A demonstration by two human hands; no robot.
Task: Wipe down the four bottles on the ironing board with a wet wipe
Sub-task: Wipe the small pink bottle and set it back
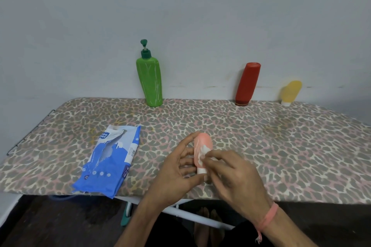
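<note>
Pink bottle (202,146) held above the near edge of the ironing board (261,136), long axis running near-to-far, white cap toward the person, rounded base toward the wall. Left hand (176,172) grasps it from the side, fingers curled round the body; right hand (230,174) pinches a white wet wipe (205,149) against its face. Blue wet-wipe packet (110,160), torn open, lies near the left of the near edge. Along the far edge, against the grey wall (180,6): green pump bottle (150,80) upright, red bottle (248,84) and yellow bottle (291,92) cap-down, leaning. Leopard-print cover.
</note>
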